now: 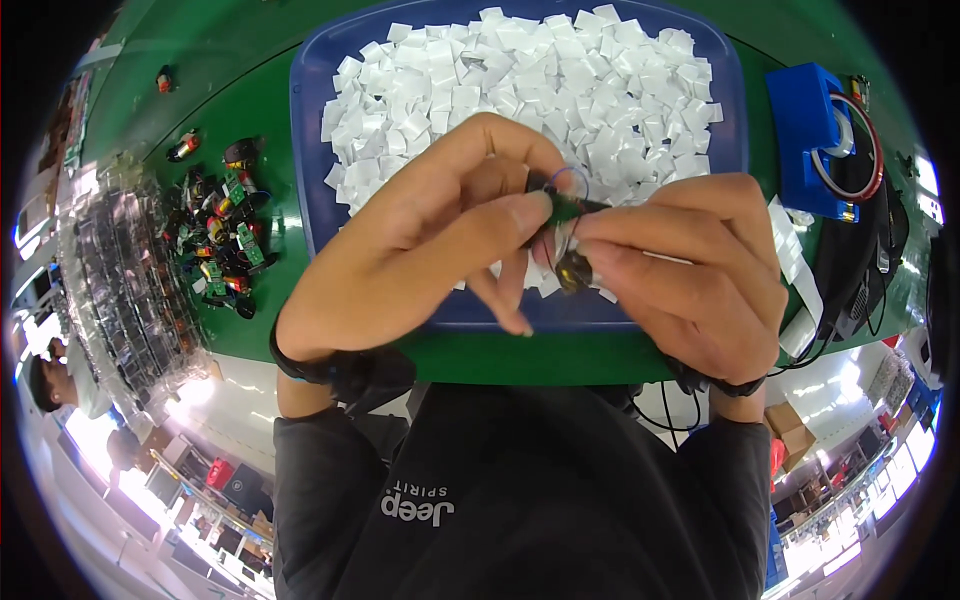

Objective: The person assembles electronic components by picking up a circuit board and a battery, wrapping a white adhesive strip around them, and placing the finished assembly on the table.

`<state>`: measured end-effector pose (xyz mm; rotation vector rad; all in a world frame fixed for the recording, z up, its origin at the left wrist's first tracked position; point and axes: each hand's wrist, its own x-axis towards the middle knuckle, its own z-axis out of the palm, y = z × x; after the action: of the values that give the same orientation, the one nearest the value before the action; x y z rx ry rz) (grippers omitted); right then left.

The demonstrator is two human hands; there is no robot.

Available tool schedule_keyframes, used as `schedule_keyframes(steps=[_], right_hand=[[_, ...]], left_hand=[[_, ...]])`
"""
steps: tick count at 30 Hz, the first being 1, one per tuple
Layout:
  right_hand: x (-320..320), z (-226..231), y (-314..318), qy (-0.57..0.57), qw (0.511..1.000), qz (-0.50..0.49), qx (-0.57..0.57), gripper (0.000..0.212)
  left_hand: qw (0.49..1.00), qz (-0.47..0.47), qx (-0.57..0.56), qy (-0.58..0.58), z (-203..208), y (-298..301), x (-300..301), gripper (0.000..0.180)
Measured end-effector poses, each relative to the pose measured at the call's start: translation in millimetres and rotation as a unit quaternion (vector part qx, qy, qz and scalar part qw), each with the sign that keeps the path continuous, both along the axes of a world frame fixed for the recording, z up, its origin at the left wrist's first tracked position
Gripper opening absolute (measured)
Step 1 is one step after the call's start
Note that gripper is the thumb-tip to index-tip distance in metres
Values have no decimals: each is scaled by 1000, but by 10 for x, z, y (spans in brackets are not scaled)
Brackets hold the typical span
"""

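Note:
Over the tray, a small green circuit board [566, 208] with thin wires is held between the thumb and fingers of my left hand [400, 245]. A blue wire loops up from its top edge. Just below it hangs a dark, round, gold-tinted part [574, 272], seemingly joined by wires. My right hand [690, 265] is closed in a pinch at the board's right side; its fingertips hide what lies between them. Beneath both hands sits a blue plastic tray [308, 180], heaped with small white square pieces [430, 95].
At left lie a pile of small circuit boards with wires [225, 235] and stacked clear plastic trays [125, 290]. A blue tape dispenser [800, 150] stands at right, near a white strip [795, 265] and a black bag-like item [875, 240]. The table [480, 357] is green.

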<state>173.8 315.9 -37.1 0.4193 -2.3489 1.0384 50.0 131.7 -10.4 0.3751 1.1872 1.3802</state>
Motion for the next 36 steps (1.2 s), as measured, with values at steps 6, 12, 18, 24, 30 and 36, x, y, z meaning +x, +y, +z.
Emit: schedule_keyframes(steps=[6, 12, 18, 24, 30, 36], right_hand=[[29, 43, -92, -9, 998, -44, 40, 33], [30, 65, -52, -12, 995, -60, 77, 31], [-31, -1, -20, 40, 993, -58, 93, 34], [71, 92, 92, -76, 994, -57, -58, 39], [92, 37, -78, -143, 962, -55, -225, 37], [83, 59, -105, -118, 949, -30, -290, 33]], left_hand=[[991, 31, -20, 131, -148, -22, 99, 34], [987, 26, -31, 155, -44, -59, 87, 35], [979, 62, -37, 189, -116, -21, 102, 36], [964, 152, 30, 216, -120, 20, 123, 36], [921, 145, 76, 354, -189, 56, 98, 40], [917, 119, 52, 376, -159, -15, 175, 42]])
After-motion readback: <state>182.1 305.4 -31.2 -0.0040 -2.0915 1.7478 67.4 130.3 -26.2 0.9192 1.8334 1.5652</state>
